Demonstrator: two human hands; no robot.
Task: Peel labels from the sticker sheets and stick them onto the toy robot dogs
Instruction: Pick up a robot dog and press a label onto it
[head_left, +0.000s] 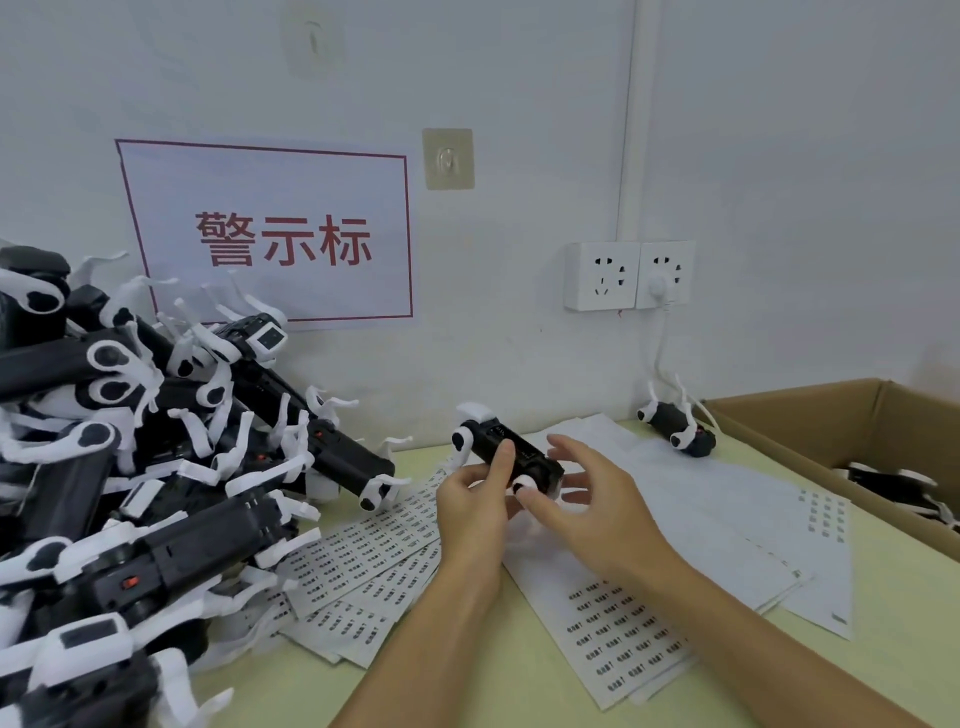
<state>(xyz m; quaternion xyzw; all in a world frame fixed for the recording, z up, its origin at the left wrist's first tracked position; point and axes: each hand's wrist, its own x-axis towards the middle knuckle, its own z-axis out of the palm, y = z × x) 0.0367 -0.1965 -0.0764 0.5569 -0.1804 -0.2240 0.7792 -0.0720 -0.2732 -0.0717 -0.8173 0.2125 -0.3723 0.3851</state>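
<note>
While gripped: toy robot dog (511, 457), left hand (475, 499).

The toy dog (511, 457) being held looks like hard plastic, matt black body with smooth white legs that catch a bit of shine. Same deal for the big pile of dogs (156, 467) at the left edge of the bench, black matt shells and white glossy-ish limbs. The sticker sheets (623, 629) are thin white paper, flat and matt, printed in small dark rows. The bench (467, 675) top is a smooth pale yellow-green surface, looks like laminate, low sheen. The box (831, 431) at the right edge is plain brown corrugated cardboard, rough and dull. The wall sign (270, 234) is matt paper, and the sockets (628, 275) are smooth white plastic.
</note>
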